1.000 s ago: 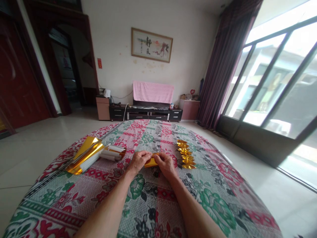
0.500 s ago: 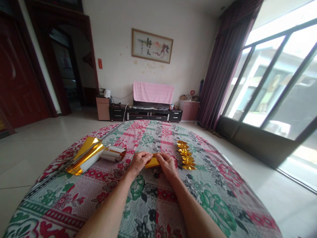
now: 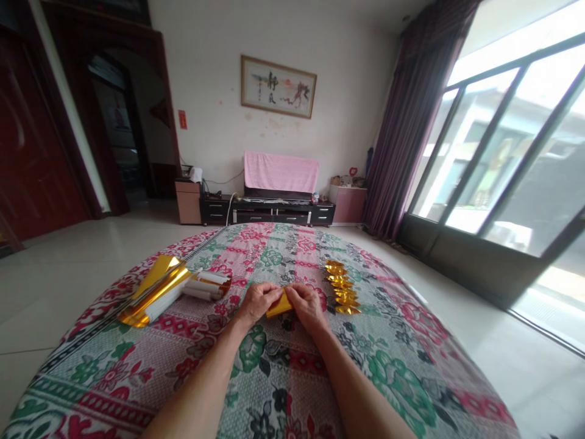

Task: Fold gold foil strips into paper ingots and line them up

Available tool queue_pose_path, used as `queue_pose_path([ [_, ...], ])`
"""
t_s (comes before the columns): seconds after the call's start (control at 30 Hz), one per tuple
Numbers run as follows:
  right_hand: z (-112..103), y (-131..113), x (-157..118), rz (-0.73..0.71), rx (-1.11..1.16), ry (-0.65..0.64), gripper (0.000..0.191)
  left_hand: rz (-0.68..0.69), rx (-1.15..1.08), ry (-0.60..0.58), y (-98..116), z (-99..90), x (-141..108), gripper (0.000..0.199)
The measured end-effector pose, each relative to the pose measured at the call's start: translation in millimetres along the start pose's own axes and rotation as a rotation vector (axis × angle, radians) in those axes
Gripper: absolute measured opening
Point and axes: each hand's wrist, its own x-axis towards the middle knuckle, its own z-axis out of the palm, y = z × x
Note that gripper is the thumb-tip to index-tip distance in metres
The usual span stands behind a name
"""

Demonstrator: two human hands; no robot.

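Between my hands is a piece of gold foil paper [image 3: 279, 306], its near edge low over the tablecloth. My left hand [image 3: 258, 302] pinches its upper left part, thumb and fingers closed. On the other side, my right hand [image 3: 307, 306] grips the upper right part, also closed. The fingers hide the paper's far edge. To the right lies a row of folded gold foil pieces [image 3: 342, 286] with pointed ends. Over on the left are curled gold foil sheets [image 3: 165, 274] with white undersides, and beside them white-backed rolled pieces [image 3: 203, 288].
A patterned tablecloth [image 3: 274, 244] covers the round table under everything. Beyond it stands a low black cabinet [image 3: 274, 213] with a pink cloth [image 3: 281, 172] draped above. A purple curtain [image 3: 402, 134] and a large window are at the right.
My fingertips have shifted slightly on the gold foil paper, and it is tilted a little differently. The view has moved a bit. Both hands still hold the paper.
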Motion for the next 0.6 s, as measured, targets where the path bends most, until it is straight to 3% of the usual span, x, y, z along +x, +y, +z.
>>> queue_pose_path([
  [0.3,2,-12,-1,0.128,0.127,-0.013,0.028,-0.069,-0.147,0.091,-5,1.0,3,0.027],
  [0.6,2,-2,3,0.192,0.29,0.195,0.036,-0.074,-0.126,0.106,2,16.4,28,0.027],
])
